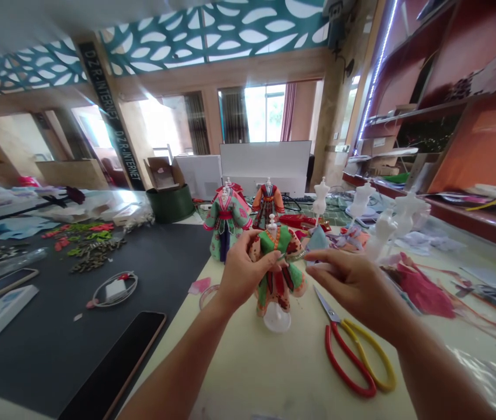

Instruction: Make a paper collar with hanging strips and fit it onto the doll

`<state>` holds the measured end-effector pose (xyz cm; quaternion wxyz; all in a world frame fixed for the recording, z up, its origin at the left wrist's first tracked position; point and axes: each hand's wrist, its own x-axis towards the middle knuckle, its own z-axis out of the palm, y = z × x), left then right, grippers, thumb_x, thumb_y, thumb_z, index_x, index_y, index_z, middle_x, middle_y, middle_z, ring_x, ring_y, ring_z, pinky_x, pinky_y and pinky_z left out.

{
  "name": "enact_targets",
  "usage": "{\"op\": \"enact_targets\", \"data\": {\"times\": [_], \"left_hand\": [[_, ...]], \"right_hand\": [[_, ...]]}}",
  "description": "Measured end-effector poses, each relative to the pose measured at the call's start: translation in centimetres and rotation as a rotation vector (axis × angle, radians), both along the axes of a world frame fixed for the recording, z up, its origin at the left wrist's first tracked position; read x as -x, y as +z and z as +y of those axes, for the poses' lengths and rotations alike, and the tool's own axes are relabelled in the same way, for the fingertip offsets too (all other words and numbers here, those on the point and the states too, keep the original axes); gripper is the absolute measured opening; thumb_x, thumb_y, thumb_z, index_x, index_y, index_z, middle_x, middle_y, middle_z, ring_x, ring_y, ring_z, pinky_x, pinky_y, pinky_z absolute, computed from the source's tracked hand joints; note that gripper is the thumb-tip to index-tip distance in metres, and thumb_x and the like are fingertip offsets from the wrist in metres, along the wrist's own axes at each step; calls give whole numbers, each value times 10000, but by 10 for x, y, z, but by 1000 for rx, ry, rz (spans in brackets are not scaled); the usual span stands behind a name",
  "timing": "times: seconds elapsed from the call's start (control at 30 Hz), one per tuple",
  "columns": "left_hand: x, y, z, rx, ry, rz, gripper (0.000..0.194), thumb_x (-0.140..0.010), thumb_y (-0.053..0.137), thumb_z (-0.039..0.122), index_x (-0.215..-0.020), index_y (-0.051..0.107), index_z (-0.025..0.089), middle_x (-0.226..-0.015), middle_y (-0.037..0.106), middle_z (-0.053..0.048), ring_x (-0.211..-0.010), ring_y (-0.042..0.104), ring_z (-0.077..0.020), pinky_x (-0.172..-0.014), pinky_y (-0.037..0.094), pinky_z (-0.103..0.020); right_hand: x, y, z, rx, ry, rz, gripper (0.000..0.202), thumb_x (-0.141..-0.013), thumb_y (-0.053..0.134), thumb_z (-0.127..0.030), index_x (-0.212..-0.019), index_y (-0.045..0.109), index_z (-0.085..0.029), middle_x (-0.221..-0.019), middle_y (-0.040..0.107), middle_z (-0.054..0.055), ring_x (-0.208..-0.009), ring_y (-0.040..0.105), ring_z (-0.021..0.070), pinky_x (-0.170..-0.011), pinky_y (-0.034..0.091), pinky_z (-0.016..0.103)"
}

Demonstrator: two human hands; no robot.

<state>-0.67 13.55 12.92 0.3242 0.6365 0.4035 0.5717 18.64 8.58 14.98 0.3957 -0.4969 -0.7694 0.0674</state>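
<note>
A miniature green dress (269,240) with orange trim and a patterned skirt hangs on a small white mannequin, whose round base (278,319) rests on the pale tabletop. My left hand (244,265) is closed on the dress at its left side, thumb across the front near the waist. To the right, my right hand (348,274) is closed in a pinch beside the dress's right sleeve (294,248). What its fingertips hold is too small to make out. Scissors (338,321) with one red and one yellow handle lie partly open below my right hand.
Two dressed mannequins (225,224) (268,201) stand behind; several bare white ones (320,201) stand at right among fabric scraps (425,286). On the dark mat (156,274) at left lie a phone (119,361), a coiled cable (114,290) and several clips (93,248). A green round container (170,204) stands behind.
</note>
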Motion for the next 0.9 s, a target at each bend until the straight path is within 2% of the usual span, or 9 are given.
{"op": "enact_targets", "data": {"times": [0.2, 0.3, 0.37, 0.47, 0.6, 0.8, 0.9], "left_hand": [[-1, 0, 3, -68, 71, 49, 382, -685, 748, 279, -1012, 587, 163, -879, 658, -18, -802, 642, -175, -744, 518, -295], [0, -2, 4, -89, 80, 78, 380, -694, 741, 288, -1017, 582, 166, -882, 650, -14, -809, 631, -170, -757, 508, -293], [0, -2, 5, -95, 83, 84, 378, -694, 740, 285, -1017, 583, 170, -885, 648, -14, -817, 627, -170, -769, 505, -297], [1, 0, 5, -59, 63, 38, 379, -687, 743, 278, -1015, 584, 173, -867, 647, -13, -772, 633, -168, -733, 518, -303], [3, 2, 5, -51, 33, 31, 375, -687, 740, 279, -1011, 583, 174, -826, 649, -4, -730, 640, -165, -696, 528, -296], [4, 1, 6, -65, 14, 76, 381, -709, 728, 290, -1036, 569, 175, -866, 655, -6, -784, 640, -160, -735, 524, -281], [2, 0, 5, -59, 34, 68, 390, -706, 731, 291, -1046, 576, 179, -849, 643, -3, -755, 635, -158, -715, 521, -284]], "right_hand": [[13, -17, 19, 178, -42, -60, 222, -804, 528, -289, -925, 701, -219, -689, 653, 9, -634, 568, 166, -589, 399, 281], [19, -24, 26, 254, -12, 36, 230, -775, 547, -289, -942, 692, -227, -732, 654, 4, -651, 553, 163, -599, 406, 280], [22, -28, 30, 309, 45, 184, 248, -747, 581, -290, -960, 681, -212, -742, 644, 4, -659, 542, 155, -597, 412, 272], [20, -30, 35, 436, 176, 394, 205, -719, 618, -307, -864, 663, -168, -646, 589, -16, -565, 502, 118, -513, 399, 238], [13, -29, 39, 534, 236, 475, 236, -715, 627, -381, -672, 594, -151, -514, 492, -50, -439, 422, 74, -416, 364, 206], [13, -34, 42, 511, 236, 527, 269, -758, 606, -358, -919, 672, -153, -574, 495, -50, -467, 389, 64, -430, 357, 192], [17, -40, 44, 484, 230, 530, 273, -753, 607, -311, -971, 671, -160, -585, 489, -51, -479, 392, 69, -431, 356, 192]]}}
